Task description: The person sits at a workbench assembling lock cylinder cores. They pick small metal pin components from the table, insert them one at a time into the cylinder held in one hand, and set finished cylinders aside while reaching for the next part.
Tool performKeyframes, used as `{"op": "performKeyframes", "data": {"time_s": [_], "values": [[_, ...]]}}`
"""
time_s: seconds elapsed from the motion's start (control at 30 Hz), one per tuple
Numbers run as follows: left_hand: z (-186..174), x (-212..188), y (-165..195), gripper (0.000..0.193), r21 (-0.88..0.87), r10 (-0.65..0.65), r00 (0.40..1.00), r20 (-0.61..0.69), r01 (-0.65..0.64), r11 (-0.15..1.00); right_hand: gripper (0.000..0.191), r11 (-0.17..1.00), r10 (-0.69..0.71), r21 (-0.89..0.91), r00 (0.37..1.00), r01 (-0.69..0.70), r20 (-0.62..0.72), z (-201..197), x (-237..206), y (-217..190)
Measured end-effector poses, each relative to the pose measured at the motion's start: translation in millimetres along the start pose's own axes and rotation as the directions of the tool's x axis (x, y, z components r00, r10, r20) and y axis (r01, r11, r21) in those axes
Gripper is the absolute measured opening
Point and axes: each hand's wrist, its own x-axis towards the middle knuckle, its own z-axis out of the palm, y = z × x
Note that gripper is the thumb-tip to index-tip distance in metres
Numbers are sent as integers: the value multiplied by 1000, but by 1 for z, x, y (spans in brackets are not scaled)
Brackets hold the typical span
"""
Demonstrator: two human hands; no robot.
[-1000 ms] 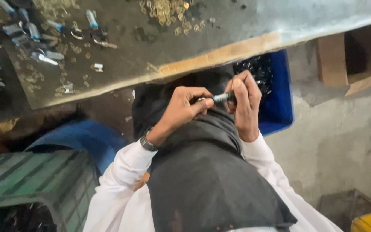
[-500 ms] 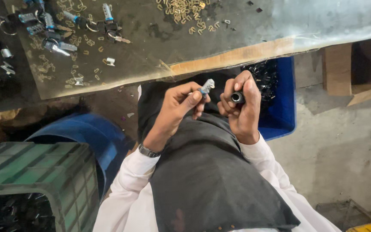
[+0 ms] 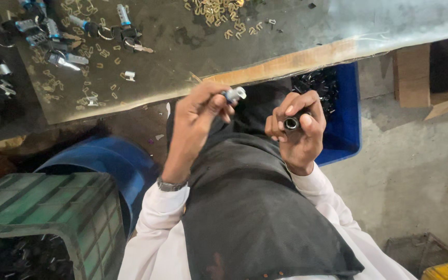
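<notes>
Seen from above, a person sits at the edge of a worn table with a black cloth over the lap.

At far left a green plastic crate stands by the knee with dark small parts inside, and a blue drum sits just behind it. On the table's left part lie finished-looking metal cylinders with rings and keys; farther along lies a scatter of small brass clips.

The left hand, a watch on its wrist, is raised over the lap. Its fingers are pinched together on a small silvery plug, held just below the table's edge.

To the right, apart from it, the right hand has its fingers wrapped tightly around a short black cylinder, whose open round mouth faces the camera.

Behind this hand a blue bin holds a heap of dark parts.

Judging by the frame, the two pieces are in hand but not joined: the plug is outside the cylinder's opening. Several assembled pieces already lie on the table, and many loose parts remain in the bin and crate.
</notes>
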Motion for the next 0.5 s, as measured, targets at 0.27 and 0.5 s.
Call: {"op": "performKeyframes", "data": {"time_s": [0.27, 0.5], "values": [[-32, 23, 20, 11, 827, 437, 895, -90, -178, 533, 31, 950, -32, -312, 999, 26, -12, 5, -4, -6], [-33, 28, 5, 23, 979, 564, 824, -47, -75, 191, 21, 436, -159, -884, 981, 172, 112, -5, 34, -21]]}}
